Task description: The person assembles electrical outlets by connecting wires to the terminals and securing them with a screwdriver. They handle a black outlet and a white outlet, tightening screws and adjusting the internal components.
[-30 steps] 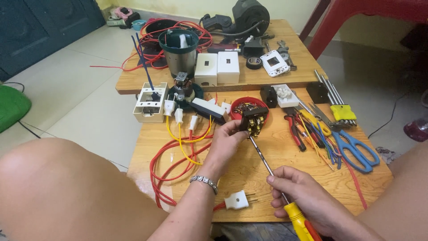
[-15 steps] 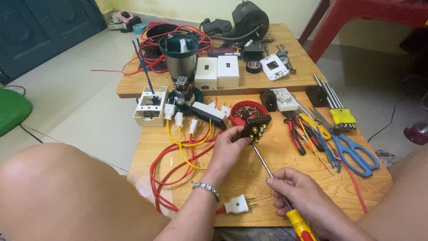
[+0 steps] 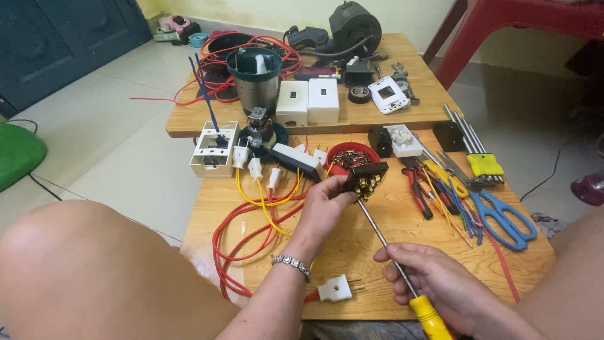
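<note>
We take the round red plastic bowl of small metal parts as our landmark on the wooden worktop. To its right we see red-handled pliers and, farther right, blue-handled scissors. To its left lie looped yellow wires and red wires, with an open white plastic box beyond them. Behind the bowl we see two white rectangular switch boxes and a dark green-rimmed metal jar. Nearer us than the bowl lies a white plug.
</note>
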